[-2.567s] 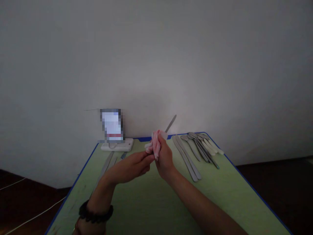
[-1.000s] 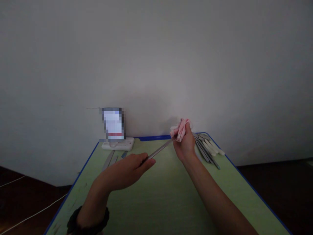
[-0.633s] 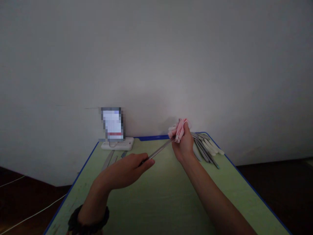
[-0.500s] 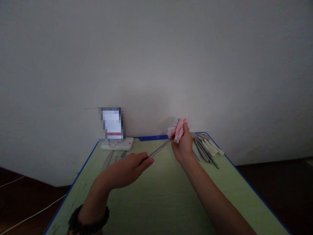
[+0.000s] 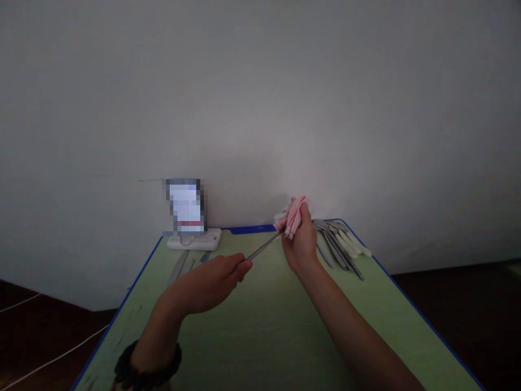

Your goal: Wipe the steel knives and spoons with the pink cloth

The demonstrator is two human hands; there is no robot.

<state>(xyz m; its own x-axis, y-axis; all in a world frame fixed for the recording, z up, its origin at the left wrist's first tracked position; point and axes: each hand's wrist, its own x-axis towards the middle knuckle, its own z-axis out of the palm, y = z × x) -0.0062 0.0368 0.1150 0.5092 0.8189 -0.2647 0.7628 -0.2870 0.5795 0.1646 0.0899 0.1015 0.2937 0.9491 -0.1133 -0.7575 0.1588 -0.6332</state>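
My left hand pinches the near end of a slim metal piece of cutlery, which slants up and to the right above the table. Its far end disappears into a crumpled pink and white cloth, so I cannot tell whether it is a knife, a fork or a spoon. The cloth is wrapped in my right hand, whose fingers are closed around it and partly hidden. Just right of that hand lies a pile of metal cutlery, with several white-handled pieces beside it.
On the back left of the green table stands a white base with a lit, blurred screen. Flat metal blades lie below it, partly behind my left hand. The wall rises directly behind the table.
My right hand and the cloth have shifted slightly left along the cutlery, toward my left hand. My left hand has hardly moved and keeps its pinch.
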